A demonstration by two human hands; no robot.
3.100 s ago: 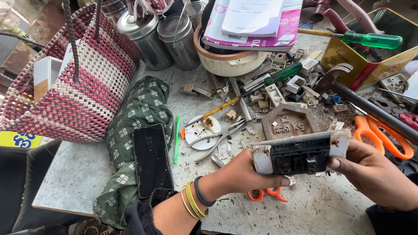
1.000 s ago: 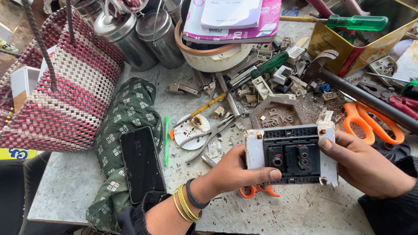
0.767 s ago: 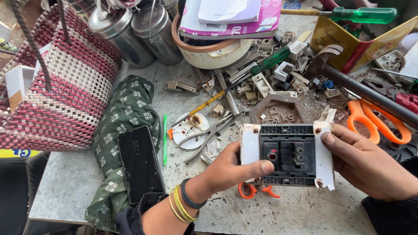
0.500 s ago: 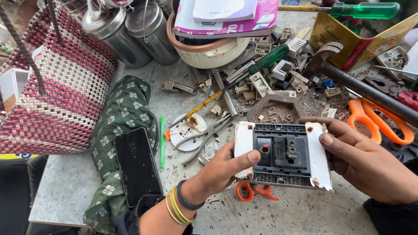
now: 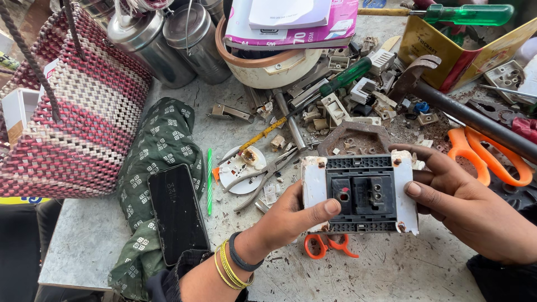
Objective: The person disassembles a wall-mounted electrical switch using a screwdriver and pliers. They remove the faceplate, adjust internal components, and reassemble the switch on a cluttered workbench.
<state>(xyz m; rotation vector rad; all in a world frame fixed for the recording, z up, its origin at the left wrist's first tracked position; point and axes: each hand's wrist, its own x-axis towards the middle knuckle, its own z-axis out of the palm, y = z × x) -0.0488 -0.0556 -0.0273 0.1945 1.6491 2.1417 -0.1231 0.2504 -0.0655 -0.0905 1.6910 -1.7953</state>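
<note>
Cluttered grey desk [image 5: 391, 274] | woven bag [image 5: 72, 112] far left of hands | switch plate [image 5: 359, 194] between hands, face up, long axis left-right | left hand [image 5: 291, 218], right hand [image 5: 464, 204] gripping its ends

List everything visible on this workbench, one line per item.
switch plate: 1, white frame, black modules, held between both hands
phone: 1, black, on green cloth
cloth: 1, green patterned, left of centre
woven bag: 1, red and white, far left
steel tins: 2, silver, top left
pliers: 1, metal, centre
scissors: 1, orange, right
screwdriver: 1, green handle, top right
hammer: 1, dark, right
left hand: grips plate's left edge
right hand: grips right edge
</note>
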